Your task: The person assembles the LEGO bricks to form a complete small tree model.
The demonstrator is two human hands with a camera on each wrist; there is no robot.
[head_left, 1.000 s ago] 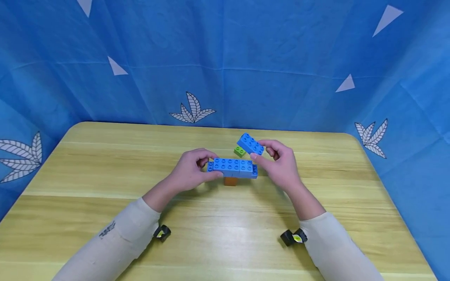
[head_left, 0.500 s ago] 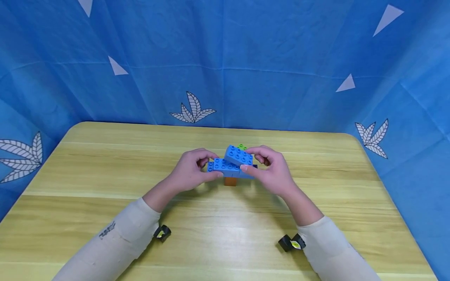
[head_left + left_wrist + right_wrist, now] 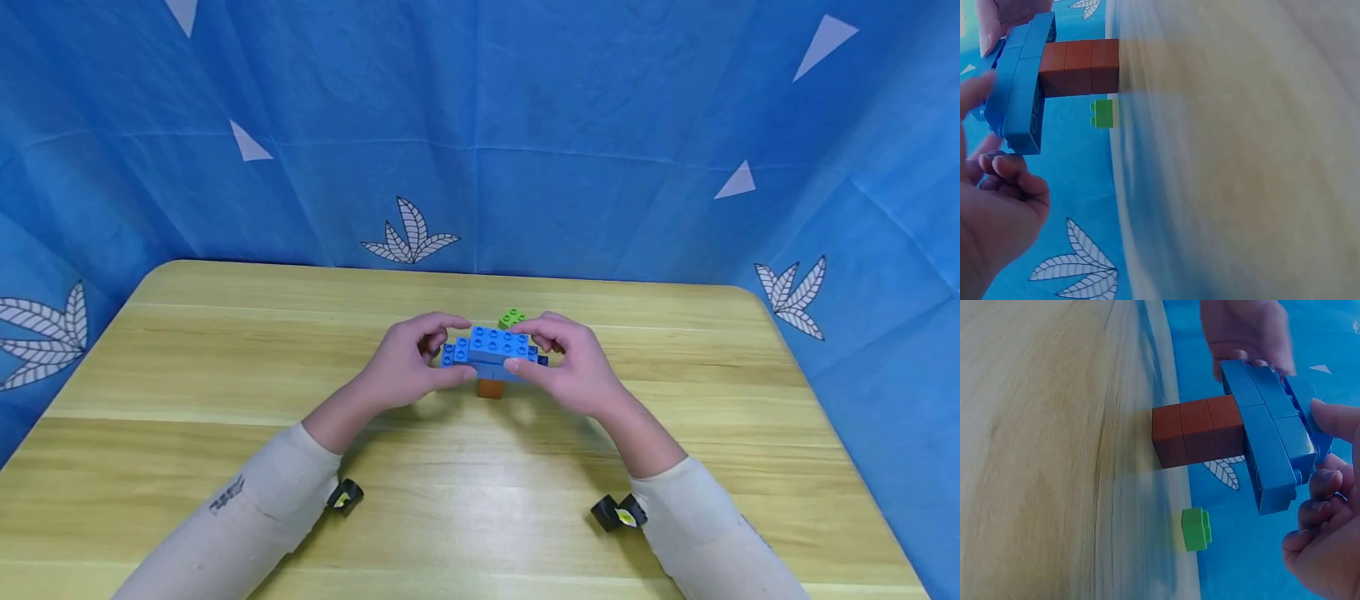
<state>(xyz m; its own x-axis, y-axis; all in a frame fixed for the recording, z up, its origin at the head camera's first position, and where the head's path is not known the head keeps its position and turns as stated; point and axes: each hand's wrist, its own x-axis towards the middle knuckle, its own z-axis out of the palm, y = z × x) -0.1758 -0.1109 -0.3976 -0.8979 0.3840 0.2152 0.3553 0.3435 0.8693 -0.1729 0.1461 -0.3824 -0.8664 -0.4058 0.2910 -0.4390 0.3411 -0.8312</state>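
A column of three brown bricks stands on the table and carries two layers of blue bricks. My right hand pinches another blue brick between thumb and index finger. That brick lies lengthwise over the upper blue layer; in the right wrist view a narrow gap with studs shows between them. On the left end, my left hand grips the blue layers, thumb in front and index finger behind. Part of the right end is hidden by the right hand.
Behind the blue bricks a small green brick stands on the wooden table. A blue patterned cloth hangs along the table's back and sides. Black wrist cameras sit on both sleeves.
My right hand has brought its blue brick leftward and down over the built layers, turning it from slanted to in line with them. The left hand has stayed nearly still.
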